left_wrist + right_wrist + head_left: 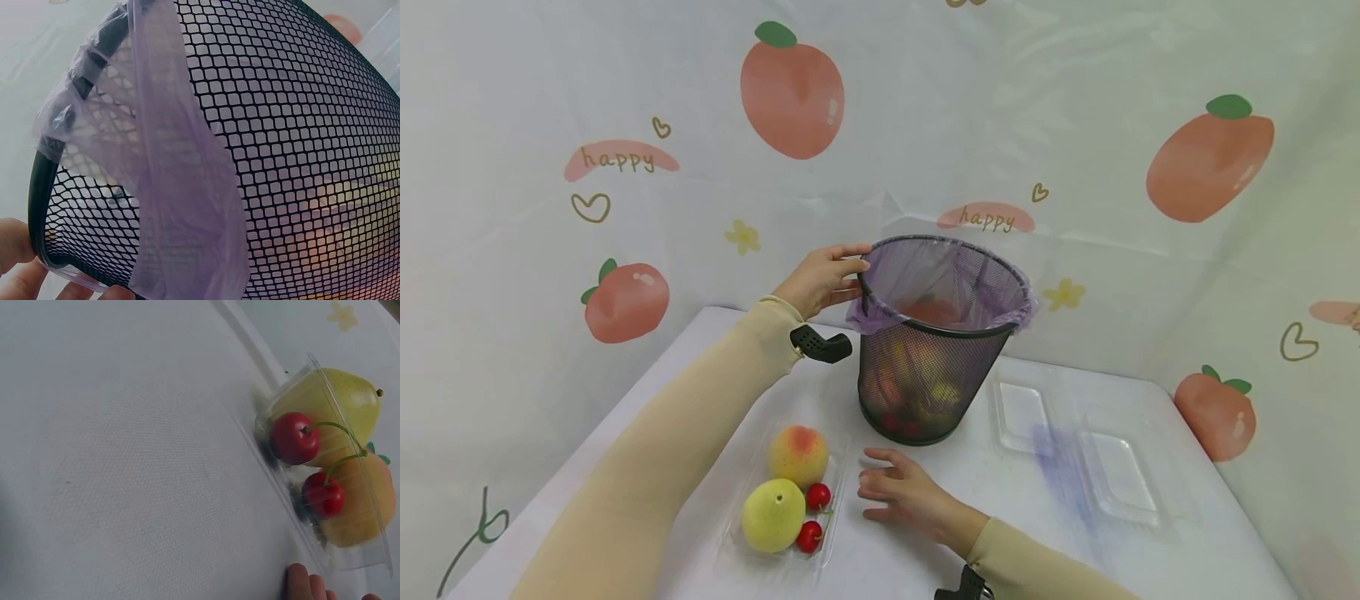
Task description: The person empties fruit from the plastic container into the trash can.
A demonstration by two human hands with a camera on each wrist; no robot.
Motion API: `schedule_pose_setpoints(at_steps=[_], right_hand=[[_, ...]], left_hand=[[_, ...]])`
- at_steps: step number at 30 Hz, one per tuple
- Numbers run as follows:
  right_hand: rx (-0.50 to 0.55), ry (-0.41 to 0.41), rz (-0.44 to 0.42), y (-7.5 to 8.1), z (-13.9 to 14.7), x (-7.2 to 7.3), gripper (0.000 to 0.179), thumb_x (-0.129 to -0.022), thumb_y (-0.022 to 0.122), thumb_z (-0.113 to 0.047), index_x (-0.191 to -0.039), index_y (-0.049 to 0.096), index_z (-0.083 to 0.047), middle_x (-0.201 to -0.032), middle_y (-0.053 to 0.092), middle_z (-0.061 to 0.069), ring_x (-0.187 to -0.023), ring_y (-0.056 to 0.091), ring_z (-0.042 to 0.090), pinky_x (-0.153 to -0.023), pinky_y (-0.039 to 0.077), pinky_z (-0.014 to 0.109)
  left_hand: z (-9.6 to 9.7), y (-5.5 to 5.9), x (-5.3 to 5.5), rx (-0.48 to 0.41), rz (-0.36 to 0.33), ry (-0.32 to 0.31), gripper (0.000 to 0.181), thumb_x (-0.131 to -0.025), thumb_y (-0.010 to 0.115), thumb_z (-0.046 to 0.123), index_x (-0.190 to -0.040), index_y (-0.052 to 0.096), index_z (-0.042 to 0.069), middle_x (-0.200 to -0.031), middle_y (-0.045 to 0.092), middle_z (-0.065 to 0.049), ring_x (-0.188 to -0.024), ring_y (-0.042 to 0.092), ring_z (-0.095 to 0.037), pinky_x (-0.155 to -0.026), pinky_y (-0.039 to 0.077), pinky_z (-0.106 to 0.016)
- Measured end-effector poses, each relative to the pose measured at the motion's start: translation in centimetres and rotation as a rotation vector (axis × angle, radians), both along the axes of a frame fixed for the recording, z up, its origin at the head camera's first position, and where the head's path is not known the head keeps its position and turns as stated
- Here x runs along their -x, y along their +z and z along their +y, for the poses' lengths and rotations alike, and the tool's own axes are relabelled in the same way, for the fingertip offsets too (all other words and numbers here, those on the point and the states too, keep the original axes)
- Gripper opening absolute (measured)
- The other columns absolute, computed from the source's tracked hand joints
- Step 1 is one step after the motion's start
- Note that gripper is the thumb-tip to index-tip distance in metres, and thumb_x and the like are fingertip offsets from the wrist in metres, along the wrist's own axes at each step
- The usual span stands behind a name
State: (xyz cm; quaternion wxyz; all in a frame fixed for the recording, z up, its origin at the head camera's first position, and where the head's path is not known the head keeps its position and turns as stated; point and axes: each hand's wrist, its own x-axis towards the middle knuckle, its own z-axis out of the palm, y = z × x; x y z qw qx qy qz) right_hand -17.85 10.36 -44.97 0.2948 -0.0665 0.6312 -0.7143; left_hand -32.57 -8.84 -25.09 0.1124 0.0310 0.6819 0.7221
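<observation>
A black mesh wastebasket with a thin purple bin liner over its rim stands at the back of the table. My left hand grips the rim on its left side. Blurred red and yellow fruit shapes show through the mesh, too dim to tell apart. In front, a clear plastic tray holds a peach, a yellow-green pear and two red cherries joined by their stems. Right of that tray, my right hand holds nothing, its fingers spread and loosely bent.
Two clear plastic trays lie on the white table at the right, beside a bluish smudge. Behind the table hangs a pale backdrop printed with peaches. A black strap circles my left wrist.
</observation>
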Motion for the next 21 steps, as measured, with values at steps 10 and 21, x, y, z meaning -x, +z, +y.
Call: schedule_pose_setpoints(at_steps=[10, 21], right_hand=[[-0.01, 0.005, -0.022, 0.2, -1.5, 0.3, 0.066, -0.094, 0.06, -0.01, -0.149, 0.024, 0.001, -0.128, 0.046, 0.022, -0.106, 0.056, 0.026, -0.096, 0.048, 0.056], [-0.043, 0.012, -0.023, 0.4, -2.4, 0.9, 0.071, -0.092, 0.061, -0.005, -0.151, 0.022, -0.002, -0.12, 0.048, 0.016, -0.097, 0.057, 0.02, -0.091, 0.052, 0.054]], left_hand=[[-0.1, 0.0, -0.2, 0.002, 0.002, -0.006, 0.041, -0.098, 0.057, 0.012, -0.139, 0.054, 0.017, -0.122, 0.051, -0.001, -0.093, 0.054, -0.015, -0.096, 0.048, -0.032], [0.0, 0.2, -0.2, 0.006, 0.0, -0.009, 0.041, -0.098, 0.057, 0.012, -0.138, 0.054, 0.017, -0.125, 0.05, -0.001, -0.094, 0.054, -0.016, -0.098, 0.048, -0.033]])
